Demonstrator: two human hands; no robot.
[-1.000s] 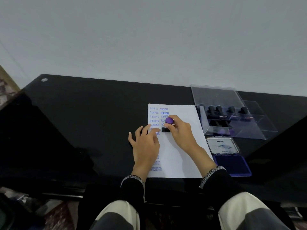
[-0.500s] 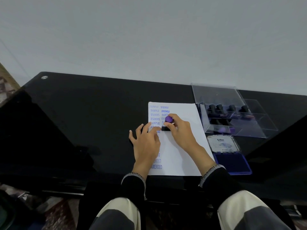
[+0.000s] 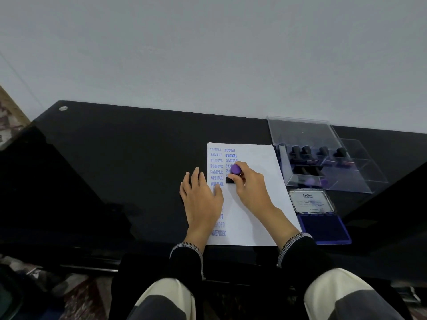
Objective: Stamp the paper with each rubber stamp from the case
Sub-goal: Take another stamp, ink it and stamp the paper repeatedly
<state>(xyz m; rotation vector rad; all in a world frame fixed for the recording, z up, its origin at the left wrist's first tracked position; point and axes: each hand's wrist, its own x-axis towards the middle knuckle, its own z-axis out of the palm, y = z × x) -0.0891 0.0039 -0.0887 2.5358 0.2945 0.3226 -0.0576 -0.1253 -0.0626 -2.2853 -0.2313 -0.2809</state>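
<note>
Since a second ago the right hand point(image 3: 250, 187) has kept its closed grip pressing the purple-handled rubber stamp point(image 3: 233, 174) onto the paper point(image 3: 254, 204), at 9 o'clock from the case point(image 3: 323, 158), while the flat left hand point(image 3: 201, 197) steadies the sheet, so another impression is likely forming.

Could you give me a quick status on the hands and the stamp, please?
Left hand flat on paper. Right hand grips purple-knobbed stamp, base down on sheet. Nothing in the way.
</note>
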